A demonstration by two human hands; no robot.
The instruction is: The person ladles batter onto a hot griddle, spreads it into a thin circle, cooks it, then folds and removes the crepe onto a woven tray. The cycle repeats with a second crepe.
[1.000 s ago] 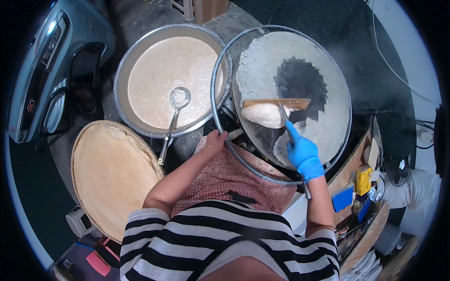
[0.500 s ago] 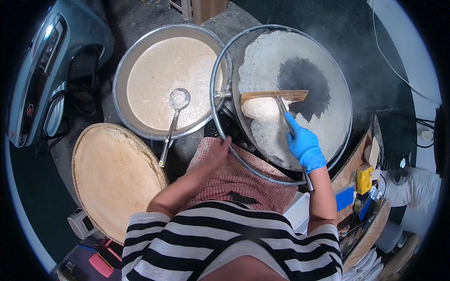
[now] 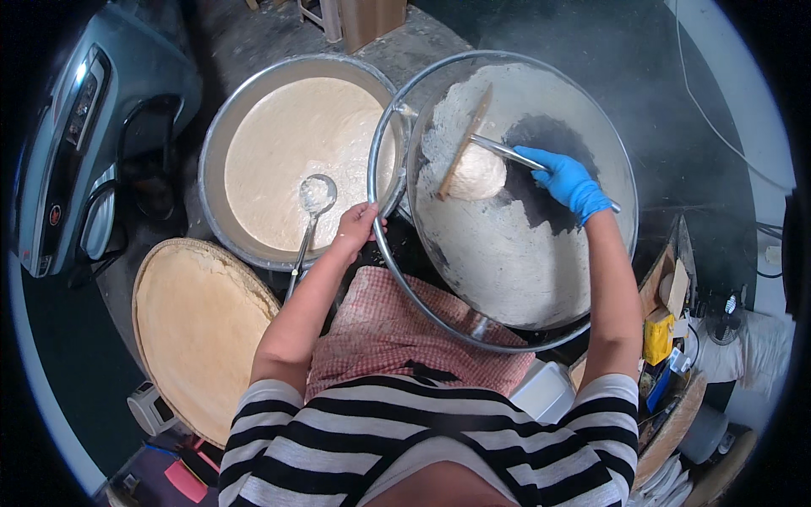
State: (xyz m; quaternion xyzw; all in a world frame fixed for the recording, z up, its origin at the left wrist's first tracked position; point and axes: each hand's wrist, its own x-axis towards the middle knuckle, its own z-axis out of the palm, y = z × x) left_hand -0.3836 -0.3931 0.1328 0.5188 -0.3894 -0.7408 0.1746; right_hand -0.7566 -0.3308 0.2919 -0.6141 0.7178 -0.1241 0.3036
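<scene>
Scraper swings from level to steep and shifts left on the pan

Since the earlier frames, the gloved right hand has moved up and to the right, and the left hand has slid up along the metal ring.

The scraper's wooden blade now slants across the left part of the pan, with a lump of batter against its right side, under the handle. The right hand is wrapped round that handle; the bare left hand is curled on the ring, which circles the pan and stands off from it on the left.

Pale film coats most of the pan around a dark patch. Left of it stands a basin of batter, a ladle resting in it. Nearer the person are a checked cloth and, at left, stacked tan sheets.
</scene>
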